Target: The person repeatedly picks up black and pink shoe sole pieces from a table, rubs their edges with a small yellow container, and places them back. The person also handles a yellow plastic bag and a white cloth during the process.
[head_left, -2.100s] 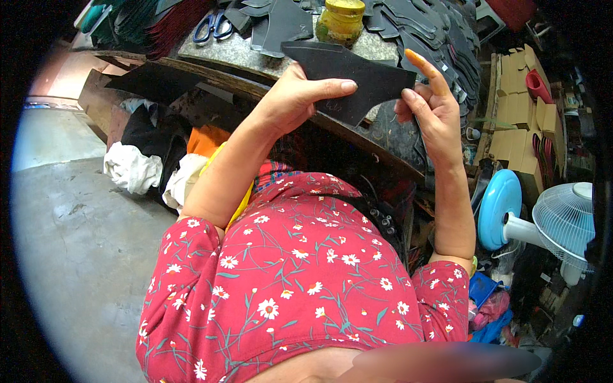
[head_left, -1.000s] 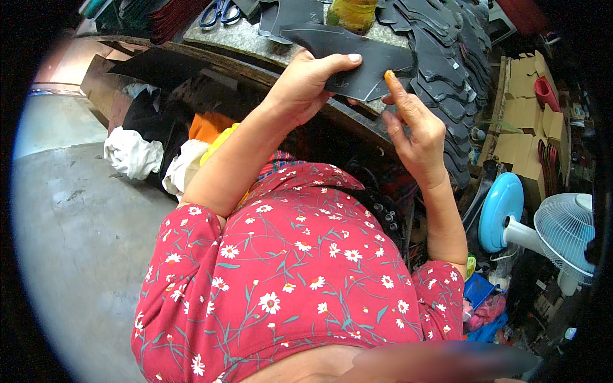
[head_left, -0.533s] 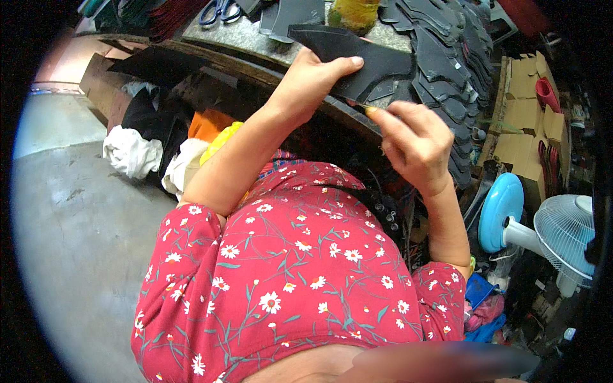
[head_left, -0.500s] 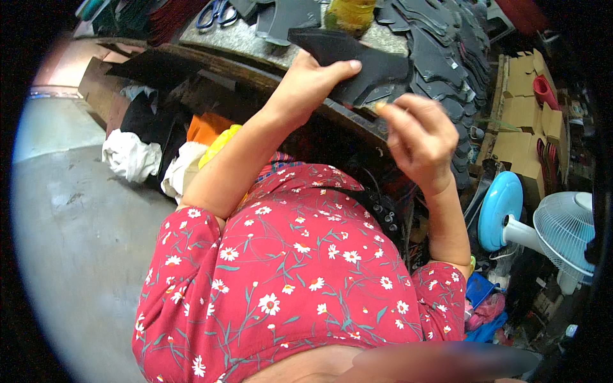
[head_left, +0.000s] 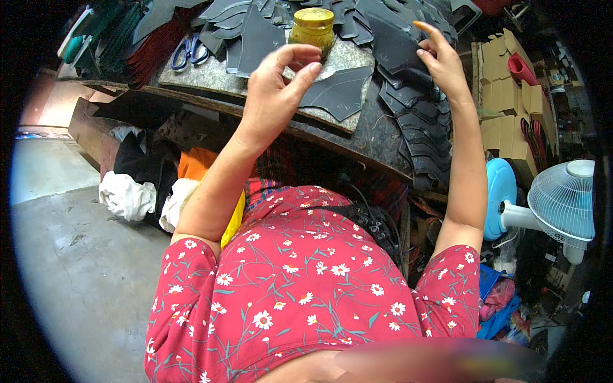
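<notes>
My left hand (head_left: 278, 86) is raised over the near edge of a speckled slab (head_left: 220, 80), thumb and fingers apart, holding nothing. Just right of it, a dark cut piece of sheet material (head_left: 338, 92) lies flat on the slab, with pale marks on it. Behind my fingers stands a yellow-smeared jar (head_left: 313, 32). Farther right, my right hand (head_left: 440, 60) grips the edge of another black cut piece (head_left: 393, 48) above the overlapping rows. Its thumb shows at the edge; the index finger reaches out with an orange-yellow tip. The other fingers are partly hidden.
Blue-handled scissors (head_left: 188, 51) lie at the slab's left, near dark red strands (head_left: 163, 54). Overlapping black pieces (head_left: 424, 143) run down the bench's right side. Cardboard boxes (head_left: 504, 96) and a white-and-blue fan (head_left: 562, 198) stand to the right. White cloth (head_left: 128, 195) hangs below the bench.
My left hand has let go of the black piece it held, and a piece now lies on the slab. My right hand has moved away and right to the overlapping pieces. The view has shifted.
</notes>
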Available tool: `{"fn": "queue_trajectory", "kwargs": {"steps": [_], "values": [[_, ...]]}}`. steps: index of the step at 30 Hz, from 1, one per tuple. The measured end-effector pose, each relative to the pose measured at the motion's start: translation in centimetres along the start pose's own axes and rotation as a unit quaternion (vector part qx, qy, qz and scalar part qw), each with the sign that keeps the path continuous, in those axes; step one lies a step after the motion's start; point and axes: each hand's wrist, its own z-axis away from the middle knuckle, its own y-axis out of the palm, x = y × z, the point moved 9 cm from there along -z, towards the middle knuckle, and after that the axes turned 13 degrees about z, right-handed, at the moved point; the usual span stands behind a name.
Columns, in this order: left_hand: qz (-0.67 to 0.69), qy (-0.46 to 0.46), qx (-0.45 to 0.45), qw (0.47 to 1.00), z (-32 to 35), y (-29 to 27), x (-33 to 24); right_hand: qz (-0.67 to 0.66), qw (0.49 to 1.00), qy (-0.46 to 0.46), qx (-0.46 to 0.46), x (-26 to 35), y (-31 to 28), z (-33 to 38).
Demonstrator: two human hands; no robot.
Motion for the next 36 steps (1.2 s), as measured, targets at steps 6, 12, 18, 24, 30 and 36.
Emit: {"fn": "queue_trajectory", "kwargs": {"steps": [6,12,18,24,30,36], "values": [[-0.303,0.233,-0.066,0.922,-3.8,-1.3,-2.6,0.265,0.964,-0.019,-0.009,0.2,1.4,1.0],[-0.297,0.228,-0.033,0.927,-6.3,-0.4,0.2,0.186,0.979,-0.056,-0.06,5.3,-1.4,-0.4],[-0.19,0.132,-0.084,0.969,-7.1,-1.8,1.9,0.154,0.956,-0.247,-0.047,14.7,-1.9,-1.5],[0.122,0.002,-0.1,0.987,-7.9,-3.0,4.7,0.322,0.911,-0.249,0.071,19.0,4.6,-3.6],[0.172,-0.025,-0.092,0.981,-7.9,-2.5,6.5,0.313,0.921,-0.226,0.05,19.7,3.4,-3.1],[-0.042,0.167,-0.058,0.983,-7.9,-1.2,2.5,0.286,0.918,-0.274,0.008,18.3,0.5,1.4]]}}
